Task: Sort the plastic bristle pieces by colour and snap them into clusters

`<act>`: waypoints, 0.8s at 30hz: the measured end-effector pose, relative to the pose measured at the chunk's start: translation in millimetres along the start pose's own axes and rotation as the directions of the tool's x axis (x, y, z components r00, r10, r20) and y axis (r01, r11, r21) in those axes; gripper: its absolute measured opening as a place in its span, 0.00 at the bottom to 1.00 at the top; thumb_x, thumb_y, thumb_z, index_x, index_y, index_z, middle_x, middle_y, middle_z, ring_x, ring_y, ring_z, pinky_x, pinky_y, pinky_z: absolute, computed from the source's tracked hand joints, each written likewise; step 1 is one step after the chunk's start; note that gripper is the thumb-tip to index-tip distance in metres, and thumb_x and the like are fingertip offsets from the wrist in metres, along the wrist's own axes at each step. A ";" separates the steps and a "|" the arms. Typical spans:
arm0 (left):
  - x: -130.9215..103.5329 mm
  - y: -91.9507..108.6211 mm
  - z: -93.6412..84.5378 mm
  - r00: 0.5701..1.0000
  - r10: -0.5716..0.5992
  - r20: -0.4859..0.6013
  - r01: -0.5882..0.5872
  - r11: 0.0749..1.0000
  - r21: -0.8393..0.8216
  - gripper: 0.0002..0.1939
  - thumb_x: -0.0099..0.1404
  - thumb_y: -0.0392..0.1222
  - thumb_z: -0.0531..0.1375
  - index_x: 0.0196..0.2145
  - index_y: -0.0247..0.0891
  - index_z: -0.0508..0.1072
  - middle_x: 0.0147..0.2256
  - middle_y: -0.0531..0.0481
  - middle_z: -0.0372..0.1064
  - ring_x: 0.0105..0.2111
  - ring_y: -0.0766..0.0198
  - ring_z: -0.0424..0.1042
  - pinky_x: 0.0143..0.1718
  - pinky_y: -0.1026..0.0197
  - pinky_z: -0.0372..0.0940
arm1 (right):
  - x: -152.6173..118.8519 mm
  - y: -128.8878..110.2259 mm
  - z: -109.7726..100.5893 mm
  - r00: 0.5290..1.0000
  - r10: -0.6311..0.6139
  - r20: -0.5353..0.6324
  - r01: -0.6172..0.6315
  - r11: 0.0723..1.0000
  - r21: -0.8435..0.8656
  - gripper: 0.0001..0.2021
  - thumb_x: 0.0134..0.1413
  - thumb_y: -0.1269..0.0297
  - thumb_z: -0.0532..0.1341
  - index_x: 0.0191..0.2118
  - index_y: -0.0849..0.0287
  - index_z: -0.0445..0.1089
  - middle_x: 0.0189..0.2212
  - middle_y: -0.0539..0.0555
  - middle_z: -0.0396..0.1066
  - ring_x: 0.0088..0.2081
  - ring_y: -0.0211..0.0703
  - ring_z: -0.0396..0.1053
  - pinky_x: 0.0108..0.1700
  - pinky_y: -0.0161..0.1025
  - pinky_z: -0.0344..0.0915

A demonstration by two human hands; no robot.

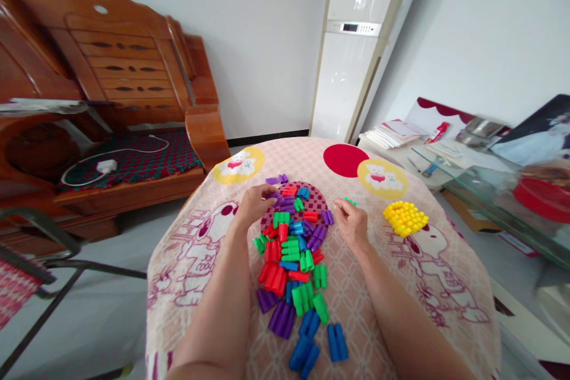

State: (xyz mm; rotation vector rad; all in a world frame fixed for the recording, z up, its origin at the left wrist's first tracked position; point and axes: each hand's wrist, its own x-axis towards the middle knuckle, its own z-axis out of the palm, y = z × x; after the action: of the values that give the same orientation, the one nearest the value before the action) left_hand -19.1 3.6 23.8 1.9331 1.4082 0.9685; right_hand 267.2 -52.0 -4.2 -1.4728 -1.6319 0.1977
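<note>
The left hand (257, 204) curled at purple blocks (287, 204), the right hand (353, 221) nearly closed; I couldn't tell what either grip held. Yellow blocks (404, 218) sat apart, seemingly grouped by colour.

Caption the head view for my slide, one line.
Left hand at the mixed-colour blocks, right hand nearby, yellow blocks grouped apart on the tablecloth.

Shows a bare left hand (253, 206) and left forearm (222, 297) left of the block pile (290, 247), broadening from slim wrist toward elbow; shows a bare right hand (355, 225) and right forearm (396, 303) right of it, smoothly tapered.
</note>
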 end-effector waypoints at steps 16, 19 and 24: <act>-2.5 47.4 23.0 0.992 0.115 0.053 -0.110 0.990 -0.082 0.14 0.58 0.41 0.59 0.41 0.36 0.78 0.34 0.48 0.77 0.32 0.61 0.75 0.36 0.61 0.70 | -4.4 -18.9 5.0 0.971 0.019 0.237 -0.069 0.976 0.206 0.17 0.57 0.53 0.58 0.45 0.56 0.77 0.26 0.53 0.77 0.27 0.44 0.73 0.32 0.38 0.68; -3.4 29.0 2.7 0.999 -0.017 -0.044 0.018 1.000 0.026 0.19 0.59 0.43 0.57 0.45 0.35 0.77 0.30 0.49 0.77 0.28 0.62 0.73 0.32 0.62 0.67 | -6.2 -25.6 4.5 0.954 -0.033 0.299 -0.029 0.979 0.201 0.15 0.58 0.56 0.58 0.41 0.56 0.79 0.26 0.52 0.77 0.26 0.42 0.73 0.31 0.37 0.67; -8.6 9.1 -14.7 0.989 -0.145 0.022 0.138 0.972 0.189 0.15 0.56 0.44 0.56 0.34 0.37 0.81 0.28 0.49 0.77 0.30 0.60 0.74 0.35 0.61 0.66 | -17.5 -52.7 8.0 0.882 -0.222 0.416 0.121 0.959 0.257 0.12 0.59 0.60 0.61 0.45 0.55 0.78 0.37 0.53 0.80 0.35 0.42 0.76 0.39 0.36 0.68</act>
State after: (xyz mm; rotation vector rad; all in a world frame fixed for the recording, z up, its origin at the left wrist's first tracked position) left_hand -27.6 -7.0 37.5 1.9401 1.6417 0.7553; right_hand 222.0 -78.1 16.2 -1.1517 -2.0168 0.6346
